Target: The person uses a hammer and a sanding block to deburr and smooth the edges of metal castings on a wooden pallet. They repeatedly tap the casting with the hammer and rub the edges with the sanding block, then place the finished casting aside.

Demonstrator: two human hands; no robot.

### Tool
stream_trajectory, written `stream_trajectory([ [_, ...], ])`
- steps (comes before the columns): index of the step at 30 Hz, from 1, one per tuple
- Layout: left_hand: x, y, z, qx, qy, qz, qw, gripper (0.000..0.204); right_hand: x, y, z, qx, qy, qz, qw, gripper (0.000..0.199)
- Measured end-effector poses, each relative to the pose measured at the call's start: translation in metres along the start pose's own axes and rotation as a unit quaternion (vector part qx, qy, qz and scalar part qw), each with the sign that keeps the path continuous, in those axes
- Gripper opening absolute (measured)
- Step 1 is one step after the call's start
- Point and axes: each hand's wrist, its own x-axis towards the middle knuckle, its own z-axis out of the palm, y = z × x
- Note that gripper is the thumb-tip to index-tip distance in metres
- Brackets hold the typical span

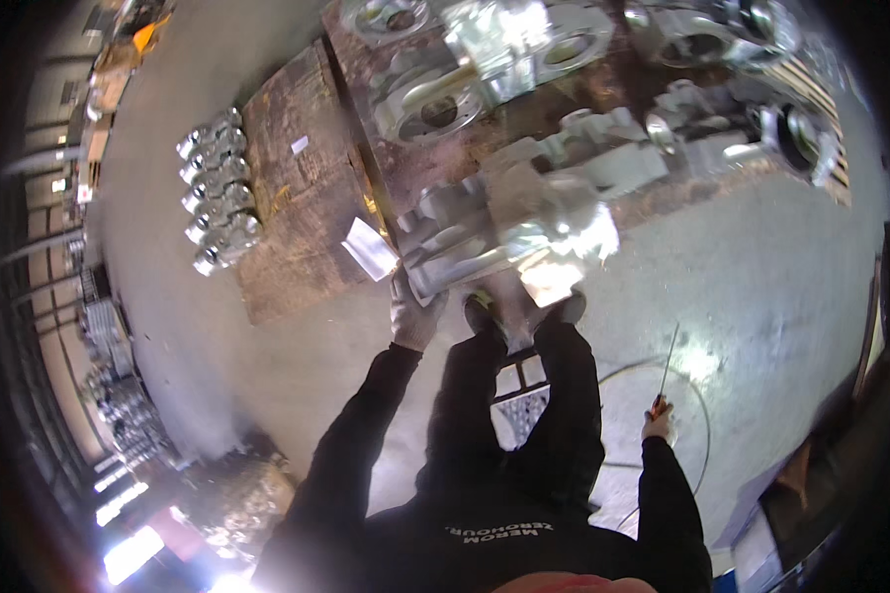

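My left hand (414,318), in a light glove, is closed on the near end of a grey metal casting (453,252) at the table's front edge. The fingertips blur into the part. A small white sheet-like piece (370,248) lies just left of that hand. Out to the right, away from the table, my right hand (658,424) grips a tool with an orange handle (659,406) and a long thin shaft (671,358) pointing away from me. A shiny machined casting (564,222) stands beside the grey one.
Several more castings (613,148) stand along the brown tabletop (485,148). A lower brown board (302,188) adjoins it at left, with a row of shiny parts (218,188) at its far-left edge. A dark hose (707,425) loops over the floor at right, around my right hand.
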Motion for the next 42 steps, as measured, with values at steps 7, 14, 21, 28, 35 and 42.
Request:
stream_trajectory([
  [7, 0.012, -0.044, 0.057, 0.044, 0.085, 0.071, 0.993, 0.042, 0.115, -0.021, 0.128, -0.027, -0.006, 0.042, 0.999, 0.111],
  [14, 0.014, -0.052, 0.078, 0.019, 0.273, 0.114, 0.955, 0.066, 0.183, -0.080, 0.193, 0.006, -0.018, -0.112, 0.993, 0.104],
  [21, -0.010, -0.043, 0.063, 0.049, 0.156, 0.046, 0.985, 0.086, 0.192, -0.052, 0.239, 0.029, 0.012, -0.144, 0.989, 0.103],
  [28, -0.145, -0.060, 0.042, -0.097, 0.269, 0.186, 0.940, 0.063, 0.200, 0.007, 0.282, 0.020, -0.001, 0.006, 1.000, 0.098],
  [35, -0.170, -0.065, 0.034, -0.029, 0.363, 0.234, 0.901, 0.044, 0.196, -0.028, 0.276, 0.019, -0.025, -0.091, 0.995, 0.070],
  [42, -0.238, 0.054, -0.010, -0.233, 0.241, 0.378, 0.863, 0.073, 0.200, -0.114, 0.262, 0.119, -0.014, -0.258, 0.959, 0.060],
])
